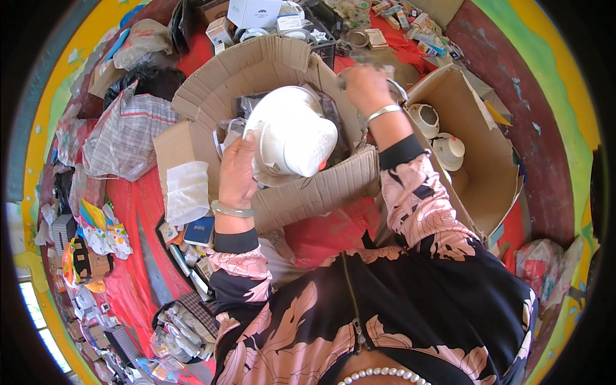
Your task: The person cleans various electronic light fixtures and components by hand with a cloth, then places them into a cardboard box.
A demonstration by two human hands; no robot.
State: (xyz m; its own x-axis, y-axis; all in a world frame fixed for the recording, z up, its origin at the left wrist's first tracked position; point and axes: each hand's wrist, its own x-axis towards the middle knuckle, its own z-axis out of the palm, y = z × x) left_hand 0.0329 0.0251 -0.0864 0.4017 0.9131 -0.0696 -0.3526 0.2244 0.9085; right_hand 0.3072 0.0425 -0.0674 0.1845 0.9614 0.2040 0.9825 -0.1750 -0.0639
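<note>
At the frame centre my left hand [236, 168] grips the white lamp shade [292, 133] above the open cardboard box [269, 64], my right hand [364, 86] clenched on something small, so I should support its rim steadily.

Striped cloth [125, 138], blue booklet [200, 230] (floor clutter)

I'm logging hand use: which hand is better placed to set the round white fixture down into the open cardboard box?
Left. The left hand already grips the round white plastic fixture directly above the open brown cardboard box. The right hand is at the box's far edge, apparently closed on something small.
</note>
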